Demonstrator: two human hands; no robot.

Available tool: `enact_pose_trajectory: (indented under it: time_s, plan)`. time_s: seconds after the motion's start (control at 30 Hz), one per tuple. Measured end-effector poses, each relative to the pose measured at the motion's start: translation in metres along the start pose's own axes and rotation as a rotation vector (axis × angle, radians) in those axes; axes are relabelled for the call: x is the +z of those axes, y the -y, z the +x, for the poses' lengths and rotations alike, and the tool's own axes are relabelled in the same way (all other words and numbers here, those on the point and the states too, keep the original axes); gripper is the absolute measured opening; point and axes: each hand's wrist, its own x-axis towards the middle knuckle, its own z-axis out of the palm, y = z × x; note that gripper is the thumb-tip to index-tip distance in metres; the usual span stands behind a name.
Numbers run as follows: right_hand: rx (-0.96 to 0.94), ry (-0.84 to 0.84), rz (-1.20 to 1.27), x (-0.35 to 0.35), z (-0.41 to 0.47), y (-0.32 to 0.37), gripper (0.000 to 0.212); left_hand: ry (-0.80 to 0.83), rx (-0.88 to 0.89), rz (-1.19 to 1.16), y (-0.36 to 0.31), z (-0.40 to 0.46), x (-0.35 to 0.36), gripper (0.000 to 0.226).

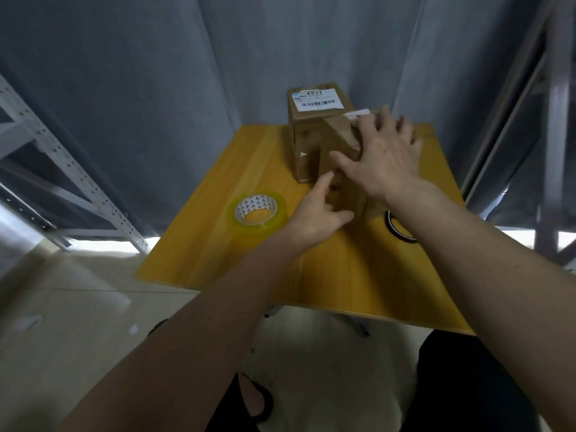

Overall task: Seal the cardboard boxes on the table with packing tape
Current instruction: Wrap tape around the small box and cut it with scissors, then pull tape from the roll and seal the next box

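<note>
A brown cardboard box (338, 137) stands near the middle of the yellow table (327, 269). My right hand (385, 154) lies flat on its top with fingers spread, pressing down. My left hand (321, 210) touches the box's near front face, fingers against the cardboard. A second, taller cardboard box (311, 120) with a white barcode label stands just behind and left of it. A roll of clear yellowish packing tape (257, 213) lies flat on the table to the left of my left hand, apart from it.
A black ring-shaped object (397, 229) lies on the table under my right forearm, partly hidden. Grey curtains hang behind the table. A metal shelf frame (62, 169) stands at the left, another at the right. My legs and a sandalled foot show below the table's near edge.
</note>
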Motion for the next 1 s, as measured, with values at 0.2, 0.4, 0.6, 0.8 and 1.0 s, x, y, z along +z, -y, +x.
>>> enact_pose_trajectory:
  time_s: [0.2,0.4,0.6,0.8,1.0]
  plan:
    - [0.369,-0.166,0.582,-0.013,0.009,-0.034,0.056,-0.088,-0.116,-0.016,-0.013,0.010,-0.015,0.107]
    - [0.862,-0.117,1.140,-0.018,0.018,-0.071,0.096,-0.126,-0.060,-0.012,-0.033,0.026,-0.013,0.116]
    - [0.805,-0.123,1.121,-0.003,0.016,-0.069,0.111,-0.187,-0.270,-0.411,-0.057,0.055,0.033,0.105]
    - [0.677,0.088,1.123,-0.015,0.013,-0.072,0.044,-0.241,-0.315,-0.374,-0.065,0.086,0.065,0.086]
    - [0.724,0.005,0.785,-0.010,0.047,-0.086,0.093,-0.086,-0.148,-0.060,-0.065,0.096,0.069,0.107]
